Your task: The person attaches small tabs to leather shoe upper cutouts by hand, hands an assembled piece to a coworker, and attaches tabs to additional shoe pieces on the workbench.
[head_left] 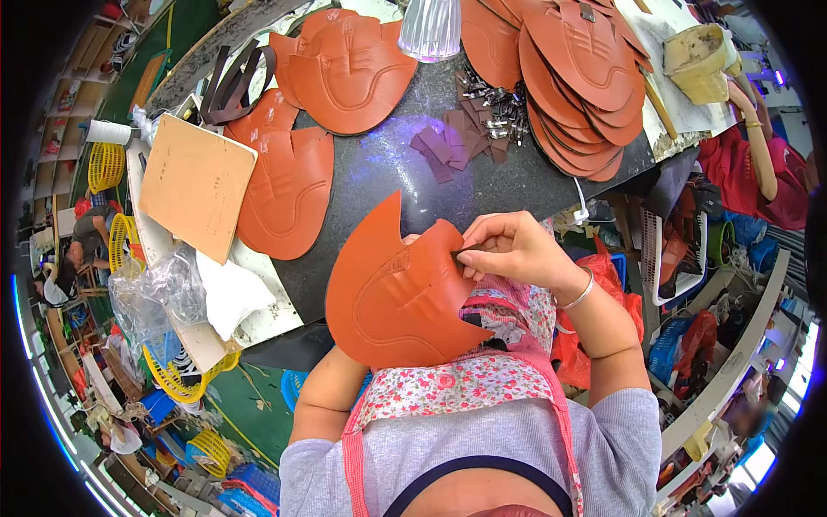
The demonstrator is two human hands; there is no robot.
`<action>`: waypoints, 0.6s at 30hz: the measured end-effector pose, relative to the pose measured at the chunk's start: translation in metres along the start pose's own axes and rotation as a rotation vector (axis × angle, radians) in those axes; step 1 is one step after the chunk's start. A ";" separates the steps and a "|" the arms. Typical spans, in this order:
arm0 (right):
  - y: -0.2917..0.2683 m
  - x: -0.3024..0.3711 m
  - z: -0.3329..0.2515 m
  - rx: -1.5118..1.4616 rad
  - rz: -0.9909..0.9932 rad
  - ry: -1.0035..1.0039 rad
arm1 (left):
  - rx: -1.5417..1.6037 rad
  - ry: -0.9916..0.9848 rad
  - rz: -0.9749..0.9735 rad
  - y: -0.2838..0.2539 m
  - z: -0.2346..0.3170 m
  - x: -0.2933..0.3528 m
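Note:
A curved orange-brown leather panel [392, 302] with embossed lines is held up over my lap, in front of the table edge. My left hand [411, 239] supports it from behind; only a bit of the fingers shows past its upper notch. At the panel's upper right edge, my right hand [508, 250] is closed in a pinch on a small dark strip [469, 251]. On the table beyond lie a pile of dark brown leather tabs [450, 142] and a heap of small metal clasps [501, 108].
Stacks of similar leather panels stand at the far right [586, 95] and far left [353, 73]. A tan board [198, 185] lies at the left, beside crumpled clear plastic [155, 293]. A ribbed lamp [431, 30] hangs over the table's far side. Another person's arm [758, 146] shows at right.

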State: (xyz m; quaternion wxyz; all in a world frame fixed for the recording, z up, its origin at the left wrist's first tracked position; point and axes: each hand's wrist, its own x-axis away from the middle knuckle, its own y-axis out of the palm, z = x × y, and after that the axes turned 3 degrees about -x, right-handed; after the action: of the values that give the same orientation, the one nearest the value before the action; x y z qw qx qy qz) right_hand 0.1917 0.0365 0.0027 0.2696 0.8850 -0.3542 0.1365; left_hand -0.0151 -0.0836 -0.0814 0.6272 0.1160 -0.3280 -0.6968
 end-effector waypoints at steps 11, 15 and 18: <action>-0.020 -0.014 0.011 0.188 0.103 -0.041 | -0.506 0.382 0.433 -0.015 0.096 0.005; -0.013 -0.029 0.010 0.284 0.044 -0.119 | -1.692 0.539 0.084 0.039 0.107 -0.035; -0.014 -0.035 0.002 0.306 -0.002 -0.181 | -1.633 0.386 -0.066 0.026 0.083 -0.057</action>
State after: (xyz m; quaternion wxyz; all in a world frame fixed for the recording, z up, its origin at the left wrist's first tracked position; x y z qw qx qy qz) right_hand 0.1768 0.0632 -0.0192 0.0991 0.9246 -0.3514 0.1084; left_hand -0.0315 -0.0040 -0.0174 0.5386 -0.2474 0.3962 -0.7013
